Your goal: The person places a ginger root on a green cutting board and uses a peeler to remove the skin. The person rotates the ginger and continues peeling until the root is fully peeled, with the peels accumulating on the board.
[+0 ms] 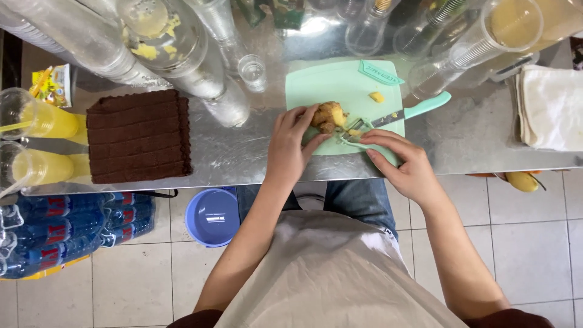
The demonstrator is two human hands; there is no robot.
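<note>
A knobbly piece of ginger root [330, 115] lies on a mint green cutting board [333, 82] on the steel counter. My left hand [293, 146] grips the ginger from the near side, fingers curled over it. My right hand [402, 163] holds a mint green peeler [352, 138] whose head touches the right side of the ginger. A knife with a mint handle [425, 105] rests on the board just behind the peeler, its blade pointing toward the ginger. A small yellow scrap [377, 96] sits further back on the board.
A folded brown towel [138, 136] lies left of the board, a white cloth [551, 108] at the right edge. Cups of yellow drink [44, 120] stand far left; clear glasses and jars [252, 71] crowd the back. Under the counter are a blue bucket [212, 216] and packed water bottles [61, 234].
</note>
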